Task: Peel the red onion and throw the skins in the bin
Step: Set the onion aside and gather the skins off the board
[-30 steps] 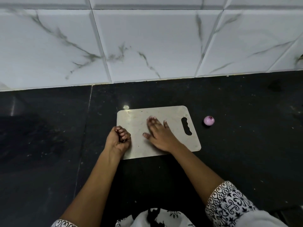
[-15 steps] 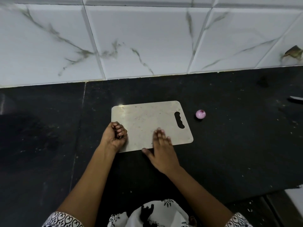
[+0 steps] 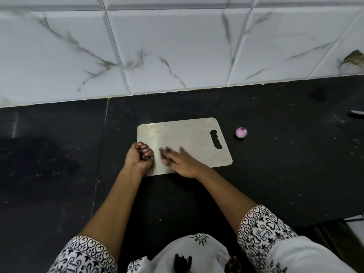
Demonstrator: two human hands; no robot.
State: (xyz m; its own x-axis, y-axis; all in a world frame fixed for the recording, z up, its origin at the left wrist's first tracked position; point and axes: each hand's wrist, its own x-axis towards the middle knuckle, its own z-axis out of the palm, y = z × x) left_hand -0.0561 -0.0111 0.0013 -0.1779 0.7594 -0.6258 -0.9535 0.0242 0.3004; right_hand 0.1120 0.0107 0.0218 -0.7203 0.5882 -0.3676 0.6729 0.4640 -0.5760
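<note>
Head view: peeled onion (image 3: 241,132) lies well right of right-hand fingers (image 3: 167,152).

Black speckled stone counter (image 3: 275,184): pale rectangular cutting board (image 3: 189,138) with handle slot, small peeled pinkish-purple onion (image 3: 241,132) just right of it.

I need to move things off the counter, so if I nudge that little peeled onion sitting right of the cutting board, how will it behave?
The peeled onion is small and round on a flat dark counter, so it will probably roll. Its glossy skinless surface may be slippery to pinch. It likely weighs little.
</note>
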